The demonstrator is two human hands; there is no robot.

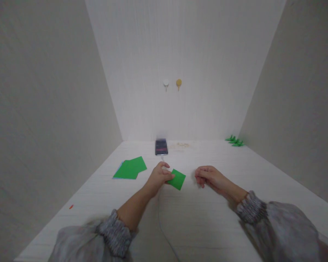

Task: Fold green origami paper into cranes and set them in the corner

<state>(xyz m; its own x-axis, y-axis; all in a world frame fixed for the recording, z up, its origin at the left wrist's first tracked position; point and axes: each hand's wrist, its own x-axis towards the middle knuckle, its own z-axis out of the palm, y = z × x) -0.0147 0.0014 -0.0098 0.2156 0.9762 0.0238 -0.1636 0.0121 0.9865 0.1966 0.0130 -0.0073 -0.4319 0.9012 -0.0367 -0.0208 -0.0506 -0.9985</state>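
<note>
My left hand point(159, 177) pinches the left edge of a small folded green paper point(177, 179) and holds it just above the white table point(207, 218). My right hand point(207, 176) hovers a short way to the right of the paper, its fingers curled inward with nothing visible in them. It does not touch the paper.
A stack of green paper sheets point(130, 168) lies to the left. A phone point(161, 147) with a cable point(164, 225) running toward me stands at the back centre. Several folded green paper figures point(235, 141) sit at the back right corner. Two wall hooks point(172, 84) hang above. A small red scrap point(71, 207) lies near the left wall.
</note>
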